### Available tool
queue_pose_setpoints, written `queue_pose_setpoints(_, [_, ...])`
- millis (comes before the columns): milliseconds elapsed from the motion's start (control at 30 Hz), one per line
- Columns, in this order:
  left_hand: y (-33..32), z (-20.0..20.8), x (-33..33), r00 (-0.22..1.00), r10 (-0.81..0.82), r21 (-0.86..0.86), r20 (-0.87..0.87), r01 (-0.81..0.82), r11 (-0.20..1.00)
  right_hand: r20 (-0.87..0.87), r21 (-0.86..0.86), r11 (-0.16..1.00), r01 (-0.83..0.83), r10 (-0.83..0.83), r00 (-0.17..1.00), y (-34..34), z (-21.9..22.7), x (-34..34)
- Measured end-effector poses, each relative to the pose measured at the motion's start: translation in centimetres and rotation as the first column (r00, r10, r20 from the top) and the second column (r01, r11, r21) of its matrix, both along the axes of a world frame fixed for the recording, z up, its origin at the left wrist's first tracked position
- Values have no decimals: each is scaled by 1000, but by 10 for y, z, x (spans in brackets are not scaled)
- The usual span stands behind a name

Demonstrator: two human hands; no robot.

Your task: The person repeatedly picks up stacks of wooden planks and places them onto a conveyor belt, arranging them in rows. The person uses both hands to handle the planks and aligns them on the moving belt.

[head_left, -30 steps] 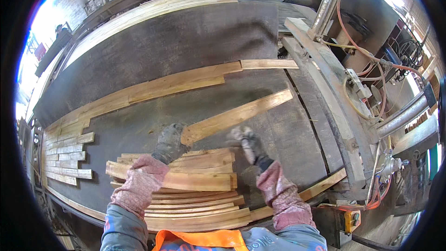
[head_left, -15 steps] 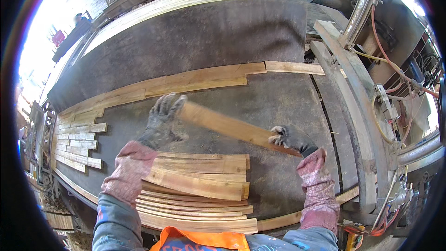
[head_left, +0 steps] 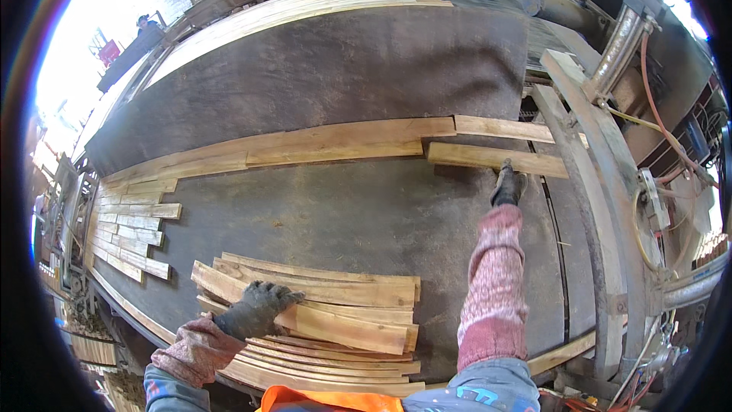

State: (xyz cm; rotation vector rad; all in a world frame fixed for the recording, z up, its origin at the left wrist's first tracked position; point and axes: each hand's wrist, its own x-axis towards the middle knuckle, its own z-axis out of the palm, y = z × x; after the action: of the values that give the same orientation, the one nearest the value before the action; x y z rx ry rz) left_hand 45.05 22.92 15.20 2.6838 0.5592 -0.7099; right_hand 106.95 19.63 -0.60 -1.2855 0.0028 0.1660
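My right hand (head_left: pixel 507 184), in a dark work glove, reaches forward and grips a short wooden board (head_left: pixel 465 156) from its near side. That board lies along the near side of the row of boards (head_left: pixel 335 136), close to the row's right end. My left hand (head_left: pixel 263 310), gloved too, is closed over another wooden board (head_left: pixel 351 330) on top of the loose pile (head_left: pixel 381 290) near me. This board lies askew over the others, and the glove covers its middle.
A dark table (head_left: pixel 343 206) carries the boards. Staggered short strips (head_left: pixel 130 229) fill its left end. Beyond stands a dark upright panel (head_left: pixel 320 61). On the right are a metal frame (head_left: pixel 587 183), a cylinder (head_left: pixel 621 42) and hoses. Another person (head_left: pixel 145 24) is far left.
My right hand has carried the board forward to the row. My left hand has let go of that board, come back toward me and closed on one in the pile.
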Motion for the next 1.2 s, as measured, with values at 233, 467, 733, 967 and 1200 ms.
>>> queue_pose_setpoints(233, [-4, 4, -2, 994, -24, 96, 109, 14, 995, -461, -151, 897, -416, 308, 832, 51, -31, 66])
queue_pose_setpoints(467, [63, 11, 13, 990, 139, -226, 25, -130, 965, -334, -662, 350, -663, 653, 679, 73, 44, 28])
queue_pose_setpoints(733, [201, -44, 54, 844, 536, 430, -33, -472, 770, 304, -922, 127, -365, 821, -483, -38, 130, -295])
queue_pose_setpoints(967, [231, -106, 43, 951, 287, 510, 118, -306, 804, -8, -975, -82, -206, 942, -336, -41, 100, -381])
queue_pose_setpoints(1200, [327, -100, -71, 868, 457, 530, 195, -485, 695, -228, -832, -331, -445, 936, -269, -28, 106, -374])
